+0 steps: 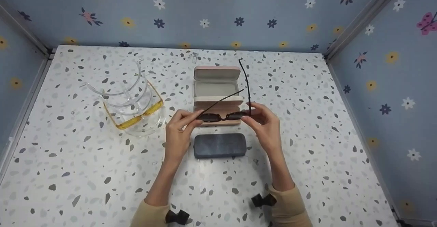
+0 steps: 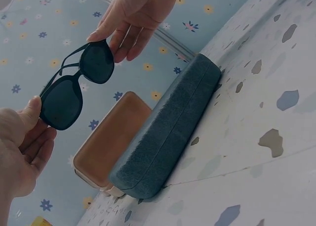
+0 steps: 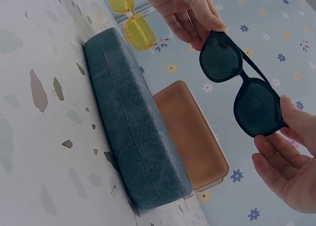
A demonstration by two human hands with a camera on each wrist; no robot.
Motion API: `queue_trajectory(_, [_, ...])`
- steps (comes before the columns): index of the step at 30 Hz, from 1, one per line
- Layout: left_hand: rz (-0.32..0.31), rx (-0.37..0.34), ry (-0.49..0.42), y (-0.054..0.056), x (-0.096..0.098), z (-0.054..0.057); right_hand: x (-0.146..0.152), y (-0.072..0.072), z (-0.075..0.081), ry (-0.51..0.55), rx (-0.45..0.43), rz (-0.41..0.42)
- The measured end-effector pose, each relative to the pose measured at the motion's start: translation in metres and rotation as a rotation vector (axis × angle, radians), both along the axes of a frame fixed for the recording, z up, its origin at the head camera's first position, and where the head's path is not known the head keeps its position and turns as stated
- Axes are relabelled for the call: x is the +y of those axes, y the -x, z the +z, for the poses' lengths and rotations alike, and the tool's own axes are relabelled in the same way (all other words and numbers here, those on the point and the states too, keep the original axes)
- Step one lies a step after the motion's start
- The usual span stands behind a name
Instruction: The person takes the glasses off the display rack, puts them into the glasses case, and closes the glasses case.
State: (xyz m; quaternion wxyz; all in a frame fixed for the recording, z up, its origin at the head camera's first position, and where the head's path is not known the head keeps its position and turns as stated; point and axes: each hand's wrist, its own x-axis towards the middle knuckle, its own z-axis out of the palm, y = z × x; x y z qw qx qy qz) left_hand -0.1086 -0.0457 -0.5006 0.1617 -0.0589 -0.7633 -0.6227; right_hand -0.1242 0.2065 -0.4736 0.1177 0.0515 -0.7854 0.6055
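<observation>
Dark sunglasses (image 1: 209, 117) are held up in front of the body by both hands, lenses facing the person and temples unfolded away. My left hand (image 1: 178, 131) pinches the left end of the frame, near the hinge, between thumb and fingers. At the opposite end, my right hand (image 1: 269, 128) grips the frame with its thumb by the lens. Below the glasses lies a closed blue-grey glasses case (image 2: 165, 127). Just beyond it, an open case with brown lining (image 3: 190, 132) is partly hidden by the sunglasses in the head view.
Behind the brown-lined case stands another open pink case (image 1: 216, 73) with grey lining. To the left, a clear display stand (image 1: 116, 94) bears yellow glasses (image 1: 153, 108). Flower-patterned panels (image 1: 191, 12) border the speckled table (image 1: 307, 152) at the back and sides.
</observation>
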Motion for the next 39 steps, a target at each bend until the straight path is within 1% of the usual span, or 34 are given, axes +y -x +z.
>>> queue_trajectory(6, [-0.004,0.012,0.012,0.0003,0.0006,-0.0002,0.0005,-0.0004,0.0006,-0.002,0.0,-0.002])
queue_trajectory(15, [-0.016,0.01,0.006,0.0001,0.002,0.0,0.0008,-0.0002,0.0006,-0.005,0.008,-0.005])
queue_trajectory(26, [-0.021,0.032,0.0,0.0012,0.0036,-0.0012,0.0009,-0.0006,0.0004,-0.025,0.01,-0.011])
queue_trajectory(33, [-0.018,0.049,0.005,0.0014,0.0043,-0.0013,0.0006,0.0005,-0.0002,-0.023,0.034,-0.007])
queue_trajectory(39, [-0.024,0.035,0.004,0.0012,0.0044,-0.0017,0.0011,0.0015,-0.0009,-0.019,0.051,0.007])
